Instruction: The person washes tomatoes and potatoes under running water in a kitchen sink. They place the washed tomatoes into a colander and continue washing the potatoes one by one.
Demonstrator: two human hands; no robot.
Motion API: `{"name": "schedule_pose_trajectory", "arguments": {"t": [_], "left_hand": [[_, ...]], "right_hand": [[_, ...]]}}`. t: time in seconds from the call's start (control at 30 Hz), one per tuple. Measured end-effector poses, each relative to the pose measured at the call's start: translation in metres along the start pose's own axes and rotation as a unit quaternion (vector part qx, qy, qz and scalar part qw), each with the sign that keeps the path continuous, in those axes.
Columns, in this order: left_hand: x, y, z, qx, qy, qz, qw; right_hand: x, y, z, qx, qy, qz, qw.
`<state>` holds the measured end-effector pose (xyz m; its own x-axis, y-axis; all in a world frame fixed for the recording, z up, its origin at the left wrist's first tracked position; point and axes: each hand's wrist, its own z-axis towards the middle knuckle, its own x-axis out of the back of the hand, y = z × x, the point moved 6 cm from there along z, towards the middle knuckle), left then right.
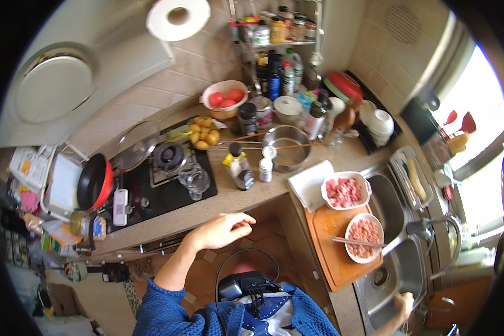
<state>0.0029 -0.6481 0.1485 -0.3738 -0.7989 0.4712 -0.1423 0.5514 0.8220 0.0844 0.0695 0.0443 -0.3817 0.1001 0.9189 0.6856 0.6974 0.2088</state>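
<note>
My left hand [224, 230] hangs in the air before the counter's front edge, holding nothing, with its fingers loosely apart. Low on the right, my right hand [403, 305] is over the near basin of the steel sink [397, 264]; whether its fingers hold anything is too small to tell. Between the hands, an orange cutting board [325, 252] bears a white bowl of minced meat [363, 235] with chopsticks [353, 241] laid across it. A white dish of cut raw meat [343, 193] rests at the board's far end, beside a white paper towel [308, 185].
On the counter stand a steel saucepan [292, 157], a dark-capped jar [240, 170] and a small white bottle [266, 170]. The black gas hob [151, 206] bears a phone [120, 207], a glass jug [195, 180] and a red frying pan [105, 185]. A faucet [420, 229] arches beside the sink.
</note>
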Motion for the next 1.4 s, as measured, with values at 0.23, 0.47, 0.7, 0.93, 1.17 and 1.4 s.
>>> {"name": "schedule_pose_trajectory", "arguments": {"t": [0.23,0.47,0.7,0.93,1.17,1.4], "left_hand": [[0.157,-0.059,-0.036,0.017,0.331,0.112,0.937],[0.267,-0.19,0.054,0.022,0.398,0.179,0.899],[0.314,-0.247,0.137,0.194,0.42,0.224,0.858],[0.331,-0.265,0.175,0.035,0.41,0.068,0.909],[0.334,-0.283,0.168,-0.018,0.342,-0.242,0.908],[0.328,-0.26,0.16,-0.07,0.347,-0.021,0.935]], "right_hand": [[0.149,-0.202,-0.075,0.42,0.045,0.371,0.827],[0.235,-0.414,-0.249,0.602,-0.088,0.386,0.693],[0.255,-0.611,-0.364,0.719,-0.133,0.187,0.656],[0.202,-0.791,-0.4,0.783,-0.102,-0.057,0.611],[0.121,-0.93,-0.423,0.799,-0.089,-0.153,0.574],[0.062,-0.963,-0.43,0.717,0.0,-0.136,0.684]]}}
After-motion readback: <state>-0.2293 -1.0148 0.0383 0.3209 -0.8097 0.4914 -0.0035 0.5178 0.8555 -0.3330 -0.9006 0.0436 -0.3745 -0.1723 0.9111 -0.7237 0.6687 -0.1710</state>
